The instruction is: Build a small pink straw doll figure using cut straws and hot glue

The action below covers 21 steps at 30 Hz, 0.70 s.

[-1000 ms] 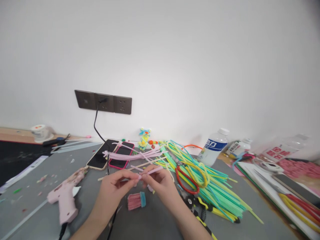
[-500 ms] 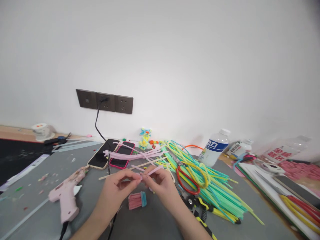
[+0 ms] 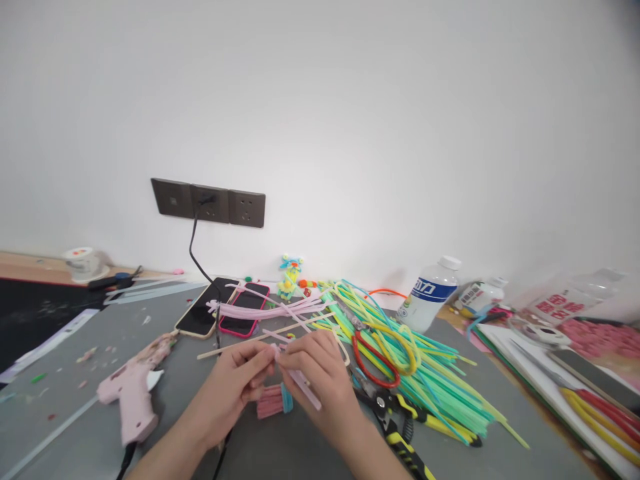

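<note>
Both of our hands meet just above the grey table [image 3: 310, 453], and between them we pinch one thin pink strip [image 3: 303, 383]: the left hand [image 3: 237, 383] closes thumb and forefinger on its upper end, while the right hand [image 3: 317, 377] clenches over it from the other side, so that the free end slants down and to the right out from under the right fingers. Directly below the grip, lying on the table and partly hidden by the hands, is a small pink bundle [image 3: 273, 403] of short pieces with a blue band at one end; we judge it to be a finished or half-finished piece of the same work, though we cannot tell whether the strip in hand is joined to it. Beyond the hands, a sheaf of long pink strips [image 3: 265, 310] lies across two phones [image 3: 223, 313], and to the right a large heap of green and yellow strips [image 3: 425, 373] is spread out, with red-handled scissors [image 3: 375, 363] on top of it and yellow-and-black pliers [image 3: 400, 427] nearer to us. A pink glue gun [image 3: 131, 393] lies on the left, well apart from the hands. As far as we can judge, the work stands at an early stage: one small piece made, one strip being shaped, and most of the stock unused.
</note>
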Motion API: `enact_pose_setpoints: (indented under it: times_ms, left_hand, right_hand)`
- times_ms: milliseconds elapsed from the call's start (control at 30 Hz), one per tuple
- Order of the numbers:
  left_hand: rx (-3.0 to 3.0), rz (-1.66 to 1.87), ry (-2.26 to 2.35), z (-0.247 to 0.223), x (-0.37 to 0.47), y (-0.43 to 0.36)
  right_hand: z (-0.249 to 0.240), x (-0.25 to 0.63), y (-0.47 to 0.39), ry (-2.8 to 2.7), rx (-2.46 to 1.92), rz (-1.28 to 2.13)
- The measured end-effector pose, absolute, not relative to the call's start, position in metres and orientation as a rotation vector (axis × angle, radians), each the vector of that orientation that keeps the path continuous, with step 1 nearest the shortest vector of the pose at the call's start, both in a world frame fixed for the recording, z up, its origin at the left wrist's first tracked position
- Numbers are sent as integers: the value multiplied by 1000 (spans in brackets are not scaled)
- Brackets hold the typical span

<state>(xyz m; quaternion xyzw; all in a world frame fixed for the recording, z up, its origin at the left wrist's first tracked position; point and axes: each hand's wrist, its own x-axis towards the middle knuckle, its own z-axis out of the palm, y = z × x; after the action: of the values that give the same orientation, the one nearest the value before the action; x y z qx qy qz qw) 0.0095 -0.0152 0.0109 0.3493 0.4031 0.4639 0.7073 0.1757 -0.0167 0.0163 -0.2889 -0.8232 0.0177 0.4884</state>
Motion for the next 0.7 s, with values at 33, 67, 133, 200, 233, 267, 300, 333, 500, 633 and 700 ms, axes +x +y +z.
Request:
enact_pose_setpoints:
  times_ms: [33,67,133,200,233,267,300,333,500,633,700]
  left_hand:
    - [790,1027,895,10,9,-15]
    - [809,1022,898,10,9,-15]
    - [856,1019,910,9,9,-14]
    - [902,1020,929,7,9,-14]
    - [922,1020,937,7,9,-14]
    - [935,1019,943,6,8,-13]
    - [940,1019,945,5,8,-13]
    - [935,1017,944,5,8,-13]
    - [890,1008,909,4,8,-13]
    - [892,1008,914,1,6,-14]
    - [916,1016,933,-1,5,-13]
  right_hand:
    - [15,175,-17,-2024,-726,15]
    - [14,175,-17,-2039,-748,-5]
    - [11,174,-17,-2054,-777,-25]
    - [9,173,-17,-2055,-791,-28]
    - [8,173,-17,-2054,-799,-26]
    - [8,173,-17,-2054,-807,-21]
    - [7,173,-17,-2052,-811,-15]
    - [7,173,-17,-2048,-812,-5]
    - [9,174,-15,-2019,-780,80]
    - [10,173,-12,-1995,-763,126]
    - [10,174,-10,-1989,-752,165]
